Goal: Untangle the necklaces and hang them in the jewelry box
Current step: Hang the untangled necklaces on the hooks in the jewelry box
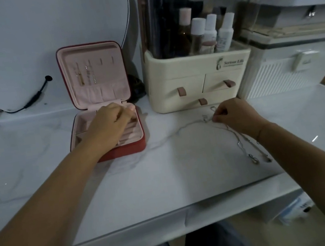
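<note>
Two hands: both yours, both low over the marble table (165,175).
Left hand (112,119): over the open tray of the jewelry box (127,149), fingers curled down at the ring rolls. Can't tell whether they're holding anything.
Right hand (231,112): thumb and forefinger pinch the necklaces (240,146) at a knot of links, right at the tabletop.
Necklaces: silver, lying on the table. One thin strand runs from your right fingertips toward your left hand. Two more trail back under your right wrist, their ends just beside that forearm.
Jewelry box: red shell, pink lining. Base sits under your left palm, lid stands upright just beyond your left fingers.
Gold chains (80,76): hanging in the lid, beyond your left hand.
Organizer (181,73): cream, with drawers, just beyond your right hand. Bottles (211,29) stand in its top.
</note>
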Motion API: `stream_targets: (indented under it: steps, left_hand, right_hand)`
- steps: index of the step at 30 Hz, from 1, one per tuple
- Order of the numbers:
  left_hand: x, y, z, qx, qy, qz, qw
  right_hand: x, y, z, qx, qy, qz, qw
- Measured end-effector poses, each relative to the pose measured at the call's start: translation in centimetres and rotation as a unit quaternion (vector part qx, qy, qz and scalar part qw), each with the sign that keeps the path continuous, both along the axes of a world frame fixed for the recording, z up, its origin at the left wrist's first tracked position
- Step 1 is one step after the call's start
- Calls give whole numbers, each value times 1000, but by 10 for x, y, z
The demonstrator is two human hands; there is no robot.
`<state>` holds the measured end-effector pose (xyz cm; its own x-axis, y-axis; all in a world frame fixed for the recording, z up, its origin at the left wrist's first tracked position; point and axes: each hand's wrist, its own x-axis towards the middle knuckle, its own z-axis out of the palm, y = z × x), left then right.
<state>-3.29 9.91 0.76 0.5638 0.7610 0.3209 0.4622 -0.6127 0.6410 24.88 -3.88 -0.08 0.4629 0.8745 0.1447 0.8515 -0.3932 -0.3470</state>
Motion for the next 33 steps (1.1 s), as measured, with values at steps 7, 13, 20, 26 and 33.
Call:
stream_targets:
  steps: [7,13,20,26,33]
  left_hand:
    - [0,-3,3,-32,-5,11,999]
    - [1,-5,4,-33,-11,10,999]
    - [5,-14,10,-9,-52,17,998]
    - [52,-57,43,-254,-151,-122,948]
    - [60,-66,85,-426,-180,-188,867]
  right_hand:
    - [-8,6,4,-133,-140,-6,981]
    - [-7,6,5,-150,-94,12,984]
    - [-24,-9,42,45,171,65,982]
    - [-53,-14,86,96,431,153,884]
    - [-76,1,119,73,419,235,874]
